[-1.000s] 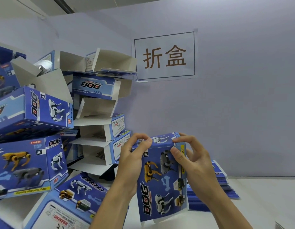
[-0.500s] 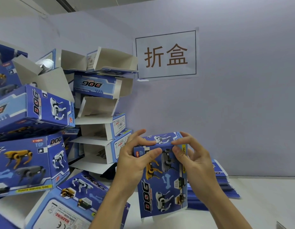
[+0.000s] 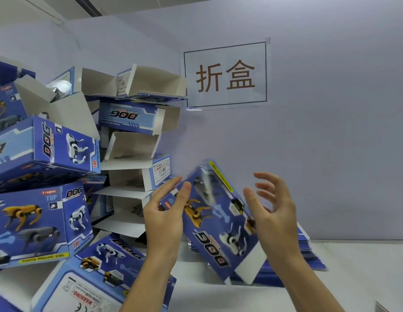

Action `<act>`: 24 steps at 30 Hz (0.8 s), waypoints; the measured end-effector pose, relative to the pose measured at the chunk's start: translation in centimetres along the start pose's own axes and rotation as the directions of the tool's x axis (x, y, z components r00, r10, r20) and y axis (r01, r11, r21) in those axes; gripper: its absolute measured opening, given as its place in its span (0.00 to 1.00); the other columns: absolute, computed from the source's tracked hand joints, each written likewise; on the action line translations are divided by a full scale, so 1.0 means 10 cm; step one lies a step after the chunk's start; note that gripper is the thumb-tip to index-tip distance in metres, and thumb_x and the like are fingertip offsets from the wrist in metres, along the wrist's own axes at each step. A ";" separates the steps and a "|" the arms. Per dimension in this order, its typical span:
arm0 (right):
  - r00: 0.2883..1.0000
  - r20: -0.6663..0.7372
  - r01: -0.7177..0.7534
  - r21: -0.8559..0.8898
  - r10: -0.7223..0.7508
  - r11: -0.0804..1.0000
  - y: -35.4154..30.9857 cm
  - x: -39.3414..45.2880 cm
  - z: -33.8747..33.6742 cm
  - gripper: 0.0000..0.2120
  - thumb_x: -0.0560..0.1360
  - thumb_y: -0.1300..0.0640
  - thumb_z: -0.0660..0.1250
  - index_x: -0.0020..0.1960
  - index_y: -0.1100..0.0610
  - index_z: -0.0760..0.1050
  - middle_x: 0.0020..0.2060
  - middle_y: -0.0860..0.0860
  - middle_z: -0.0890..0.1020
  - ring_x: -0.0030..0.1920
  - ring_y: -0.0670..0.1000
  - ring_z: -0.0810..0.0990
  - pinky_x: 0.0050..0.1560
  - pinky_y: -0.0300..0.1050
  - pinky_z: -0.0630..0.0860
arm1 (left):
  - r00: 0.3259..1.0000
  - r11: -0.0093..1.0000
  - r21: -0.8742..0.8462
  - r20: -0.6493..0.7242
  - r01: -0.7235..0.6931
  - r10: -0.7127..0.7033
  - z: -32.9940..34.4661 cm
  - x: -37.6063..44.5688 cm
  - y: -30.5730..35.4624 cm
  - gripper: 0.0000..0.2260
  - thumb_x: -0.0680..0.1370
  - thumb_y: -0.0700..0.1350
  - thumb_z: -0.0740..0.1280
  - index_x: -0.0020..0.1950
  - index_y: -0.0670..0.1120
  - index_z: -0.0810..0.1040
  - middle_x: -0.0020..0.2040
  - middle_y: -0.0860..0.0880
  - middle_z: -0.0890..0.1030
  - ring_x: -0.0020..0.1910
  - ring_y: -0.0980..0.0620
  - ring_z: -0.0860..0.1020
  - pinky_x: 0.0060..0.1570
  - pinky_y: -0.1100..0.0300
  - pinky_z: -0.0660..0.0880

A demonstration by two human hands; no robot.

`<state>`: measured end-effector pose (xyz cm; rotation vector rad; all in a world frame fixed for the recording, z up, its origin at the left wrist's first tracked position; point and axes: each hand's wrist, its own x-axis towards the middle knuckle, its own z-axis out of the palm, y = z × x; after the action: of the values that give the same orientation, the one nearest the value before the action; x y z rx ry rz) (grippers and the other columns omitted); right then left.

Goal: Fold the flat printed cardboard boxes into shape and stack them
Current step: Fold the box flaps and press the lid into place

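Observation:
A folded blue printed box [image 3: 215,218] with toy-dog pictures hangs tilted and blurred between my hands, above the white table [image 3: 358,273]. My left hand [image 3: 164,218] touches its left side with straight fingers, the thumb lying on the front face. My right hand [image 3: 271,212] is at the box's right edge, fingers spread and loosely bent, holding nothing. Behind the box, a pile of flat blue box blanks [image 3: 308,255] lies on the table. At the left leans a stack of folded boxes [image 3: 49,152], several with open flaps.
A paper sign [image 3: 225,74] with two characters hangs on the lilac wall. One folded box [image 3: 92,278] lies on its side at the lower left, close to my left forearm. Bare white table shows at the right.
The box has tipped from upright to leaning left at the top. Both hands have let go of its top flap; my right hand has opened and pulled back to the right.

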<state>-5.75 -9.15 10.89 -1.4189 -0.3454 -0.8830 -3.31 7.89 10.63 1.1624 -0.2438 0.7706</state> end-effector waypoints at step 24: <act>0.604 0.220 -0.606 -0.499 0.766 0.620 0.18 0.13 -0.17 0.26 0.79 0.35 0.59 0.55 0.58 0.76 0.45 0.54 0.85 0.42 0.52 0.86 0.39 0.47 0.85 | 0.926 0.962 -0.227 -0.308 0.152 -0.219 0.08 -0.05 -0.24 0.14 0.75 0.54 0.72 0.56 0.56 0.71 0.59 0.45 0.82 0.55 0.45 0.83 0.55 0.43 0.80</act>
<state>-4.16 -11.34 10.21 -1.9087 0.1117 0.0463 -1.95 6.52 8.88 0.8356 0.0698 0.7414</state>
